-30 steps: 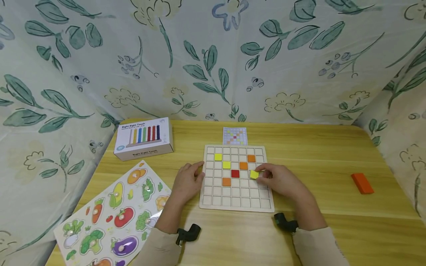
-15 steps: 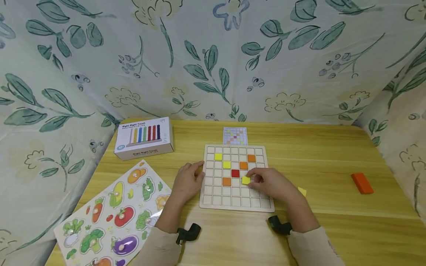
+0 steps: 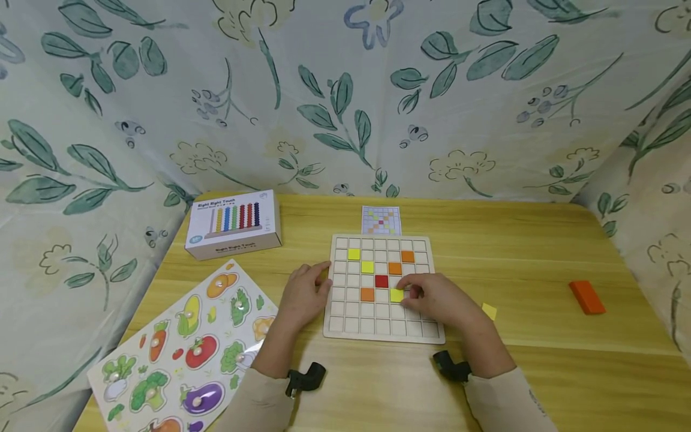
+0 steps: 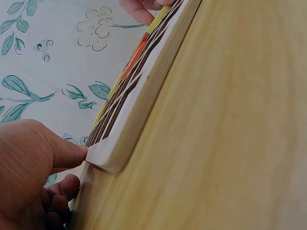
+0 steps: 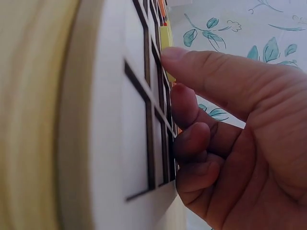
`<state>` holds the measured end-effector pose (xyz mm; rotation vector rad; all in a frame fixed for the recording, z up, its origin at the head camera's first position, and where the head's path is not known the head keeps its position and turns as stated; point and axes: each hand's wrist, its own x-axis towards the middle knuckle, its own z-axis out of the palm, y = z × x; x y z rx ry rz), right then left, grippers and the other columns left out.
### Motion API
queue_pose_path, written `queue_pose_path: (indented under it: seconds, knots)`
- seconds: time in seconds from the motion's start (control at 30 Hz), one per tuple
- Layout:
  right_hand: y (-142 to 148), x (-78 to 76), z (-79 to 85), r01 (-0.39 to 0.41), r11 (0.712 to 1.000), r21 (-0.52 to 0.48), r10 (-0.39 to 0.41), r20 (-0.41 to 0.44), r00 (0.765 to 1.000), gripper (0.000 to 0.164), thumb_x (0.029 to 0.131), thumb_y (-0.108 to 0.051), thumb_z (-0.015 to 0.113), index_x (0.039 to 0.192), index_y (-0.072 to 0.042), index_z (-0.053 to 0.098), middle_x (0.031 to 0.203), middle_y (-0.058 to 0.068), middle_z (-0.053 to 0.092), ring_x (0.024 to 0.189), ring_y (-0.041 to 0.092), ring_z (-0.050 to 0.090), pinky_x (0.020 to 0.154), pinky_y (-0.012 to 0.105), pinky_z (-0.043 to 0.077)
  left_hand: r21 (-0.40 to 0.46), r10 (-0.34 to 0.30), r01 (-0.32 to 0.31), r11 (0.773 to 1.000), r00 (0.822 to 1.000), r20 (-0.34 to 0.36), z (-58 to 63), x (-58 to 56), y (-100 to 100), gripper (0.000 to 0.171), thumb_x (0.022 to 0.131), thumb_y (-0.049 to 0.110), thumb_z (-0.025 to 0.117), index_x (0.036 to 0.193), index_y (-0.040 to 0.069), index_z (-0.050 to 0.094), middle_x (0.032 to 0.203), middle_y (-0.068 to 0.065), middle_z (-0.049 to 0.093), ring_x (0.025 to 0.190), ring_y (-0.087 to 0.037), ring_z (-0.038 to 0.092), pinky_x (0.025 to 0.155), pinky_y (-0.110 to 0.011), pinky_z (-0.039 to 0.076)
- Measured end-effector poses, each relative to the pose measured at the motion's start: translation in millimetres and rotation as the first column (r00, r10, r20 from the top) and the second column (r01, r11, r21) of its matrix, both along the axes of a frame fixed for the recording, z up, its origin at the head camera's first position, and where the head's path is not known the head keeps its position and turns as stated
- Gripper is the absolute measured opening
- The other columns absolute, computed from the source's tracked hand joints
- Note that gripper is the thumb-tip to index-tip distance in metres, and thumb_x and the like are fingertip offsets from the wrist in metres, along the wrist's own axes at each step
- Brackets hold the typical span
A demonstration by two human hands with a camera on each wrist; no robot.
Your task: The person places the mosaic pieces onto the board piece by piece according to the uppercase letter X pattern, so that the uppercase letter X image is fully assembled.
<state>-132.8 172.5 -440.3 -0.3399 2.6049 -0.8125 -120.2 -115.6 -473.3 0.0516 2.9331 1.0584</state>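
Note:
A wooden grid board (image 3: pixel 345 327) lies on the table, with yellow, orange and red square tiles in its cells. My right hand (image 3: pixel 439 300) holds a yellow tile (image 3: pixel 396 295) between thumb and forefinger, low over a cell right of the orange tile (image 3: pixel 367 294). In the right wrist view the thumb lies against this yellow tile (image 5: pixel 165 36), the other fingers curled. My left hand (image 3: pixel 305 294) rests beside the board, its thumb and forefinger touching the left edge. In the left wrist view the thumb meets the board's corner (image 4: pixel 103 155).
A pattern card (image 3: pixel 381 221) lies behind the board. To the right are a loose yellow tile (image 3: pixel 489 311) and an orange block (image 3: pixel 587 297). A white toy box (image 3: pixel 233 225) and a vegetable puzzle board (image 3: pixel 178 324) occupy the left side. Patterned cloth hangs behind.
My right hand has carried the yellow tile left and nearer to me, then lowered it toward the board. A loose yellow tile has come into view behind the right wrist. My left hand stays put.

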Motion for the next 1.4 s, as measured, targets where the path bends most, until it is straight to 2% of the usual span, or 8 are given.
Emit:
queue_pose_path:
  seconds: [0.2,0.4,0.53,0.77,0.9,1.17,1.4]
  knots:
    - [0.2,0.7,-0.4,0.009,1.000,-0.003,-0.009,0.012,1.000,0.022,0.090,-0.017,0.077,0.112,-0.018,0.073,0.084,0.001,0.058,0.077,0.017,0.053,0.062,0.029,0.043,-0.001,0.002,-0.002,1.000,1.000,0.004,0.3,0.6,-0.7,0.043,0.100,0.024,0.062,0.143,0.018,0.061,0.091,-0.001,0.058,0.088,-0.019,0.049,0.079,-0.034,0.041]
    - [5.8,-0.1,4.0,0.037,0.999,-0.009,-0.037,0.040,0.999,0.022,0.093,-0.021,0.074,0.114,-0.019,0.072,0.089,0.002,0.059,0.083,0.019,0.053,0.067,0.031,0.044,-0.003,0.005,-0.005,1.000,1.000,0.006,1.3,1.0,-0.6,0.042,0.100,0.023,0.062,0.142,0.018,0.061,0.091,-0.001,0.058,0.088,-0.019,0.049,0.078,-0.034,0.041]
    - [18.0,-3.0,6.9,0.069,0.997,-0.029,-0.068,0.047,0.997,0.023,0.095,-0.022,0.071,0.118,-0.019,0.071,0.092,0.003,0.058,0.086,0.020,0.053,0.069,0.031,0.044,-0.003,0.004,-0.004,1.000,1.000,0.011,1.8,1.3,-0.8,0.043,0.101,0.023,0.062,0.143,0.019,0.061,0.092,-0.001,0.058,0.088,-0.019,0.049,0.079,-0.034,0.042]
    - [43.2,-8.3,6.6,0.110,0.994,-0.027,-0.110,-0.006,0.994,0.024,0.096,-0.022,0.071,0.119,-0.019,0.070,0.094,0.005,0.058,0.086,0.021,0.052,0.069,0.031,0.043,-0.001,0.005,-0.005,1.000,1.000,0.026,2.0,1.0,-1.1,0.043,0.101,0.024,0.062,0.144,0.019,0.060,0.095,-0.002,0.059,0.090,-0.019,0.050,0.080,-0.035,0.043]
    - [52.8,-9.7,7.2,0.149,0.989,-0.024,-0.149,0.014,0.989,0.024,0.096,-0.025,0.071,0.120,-0.020,0.070,0.096,0.005,0.058,0.086,0.021,0.052,0.068,0.032,0.043,-0.003,0.009,-0.009,1.000,0.999,0.031,1.7,0.6,-0.6,0.044,0.101,0.026,0.062,0.145,0.020,0.059,0.096,-0.002,0.059,0.091,-0.019,0.051,0.081,-0.035,0.044]
    - [66.2,-5.5,9.2,0.177,0.984,-0.015,-0.176,0.020,0.984,0.028,0.096,-0.028,0.072,0.122,-0.017,0.070,0.099,0.006,0.060,0.091,0.022,0.053,0.073,0.032,0.043,0.004,0.000,0.000,1.000,1.000,0.016,1.1,0.4,1.1,0.043,0.101,0.025,0.062,0.144,0.020,0.060,0.094,-0.001,0.060,0.091,-0.020,0.052,0.081,-0.036,0.044]
    - [86.4,-0.2,4.9,0.171,0.985,0.037,-0.171,-0.004,0.985,0.034,0.095,-0.036,0.072,0.123,-0.016,0.070,0.099,0.005,0.060,0.090,0.021,0.052,0.071,0.031,0.043,0.000,-0.003,0.003,1.000,1.000,0.016,0.7,-0.1,1.0,0.043,0.101,0.025,0.062,0.144,0.019,0.060,0.093,-0.001,0.059,0.088,-0.019,0.050,0.080,-0.034,0.043]
